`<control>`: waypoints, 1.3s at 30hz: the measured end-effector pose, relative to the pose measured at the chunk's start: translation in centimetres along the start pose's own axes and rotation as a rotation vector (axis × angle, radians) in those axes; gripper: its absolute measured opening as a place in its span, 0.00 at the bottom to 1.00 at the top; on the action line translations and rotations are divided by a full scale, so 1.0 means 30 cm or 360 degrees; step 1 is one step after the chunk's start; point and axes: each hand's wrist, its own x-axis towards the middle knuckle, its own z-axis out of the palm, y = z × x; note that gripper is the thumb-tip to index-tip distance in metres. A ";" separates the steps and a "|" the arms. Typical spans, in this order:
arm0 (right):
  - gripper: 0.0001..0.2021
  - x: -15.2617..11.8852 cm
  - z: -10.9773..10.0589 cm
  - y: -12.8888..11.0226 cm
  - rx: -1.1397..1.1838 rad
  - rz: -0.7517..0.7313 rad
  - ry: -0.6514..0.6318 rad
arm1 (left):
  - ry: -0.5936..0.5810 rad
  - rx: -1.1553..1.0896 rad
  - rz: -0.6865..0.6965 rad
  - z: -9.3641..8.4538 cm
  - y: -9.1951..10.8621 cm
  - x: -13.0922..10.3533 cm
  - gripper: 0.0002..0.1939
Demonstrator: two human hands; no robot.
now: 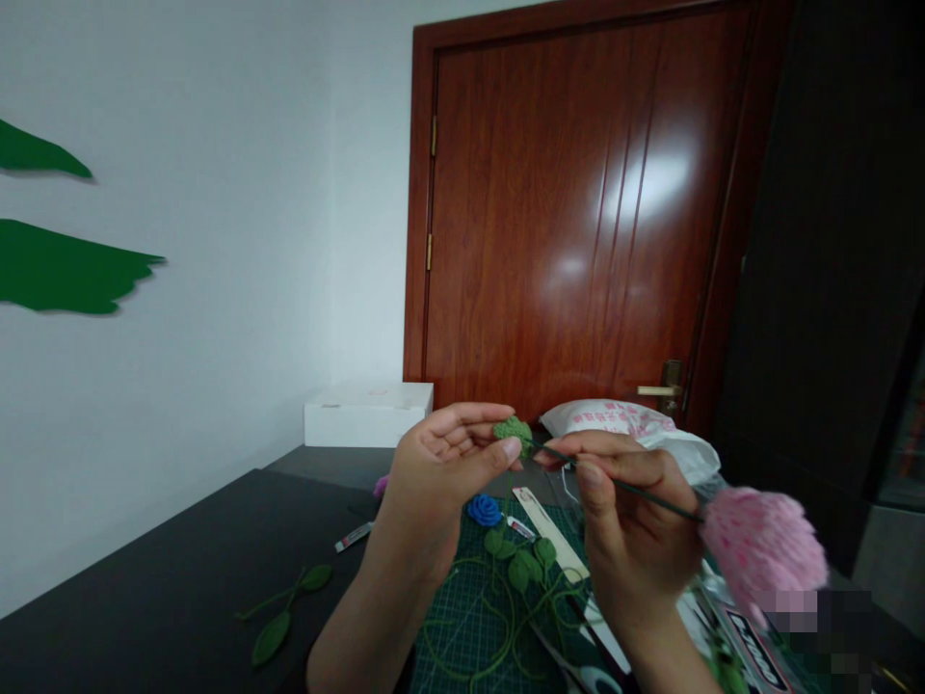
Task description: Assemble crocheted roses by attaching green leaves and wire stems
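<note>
Green knit piece [513, 430] pinched in your left hand [449, 458] looks squishy tbh; your right hand [636, 525] grips the stem [665, 502], probably stiff, so hold there, not the pink flower [762, 545].

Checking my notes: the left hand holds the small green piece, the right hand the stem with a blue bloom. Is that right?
The head view shows the bloom is pink, not blue. The left hand holds the small green piece, the right hand the stem.

Pink bloom [764, 545], perhaps flecked darker, dark green stem [654, 495], mid-green piece [510, 433], pale-gridded green mat [477, 617], blue rose [484, 510]
</note>
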 end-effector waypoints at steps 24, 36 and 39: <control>0.08 0.029 -0.009 0.000 -0.0491 -0.0276 -0.0182 | 0.0021 0.0063 0.0045 0.001 -0.006 0.002 0.11; 0.07 0.027 -0.012 -0.004 -0.0651 -0.0301 -0.0195 | 0.0062 0.0202 0.0175 0.014 -0.021 -0.016 0.09; 0.06 0.024 -0.005 0.007 -0.0628 -0.0224 -0.0158 | 0.0103 0.0273 0.0234 0.021 -0.026 -0.024 0.09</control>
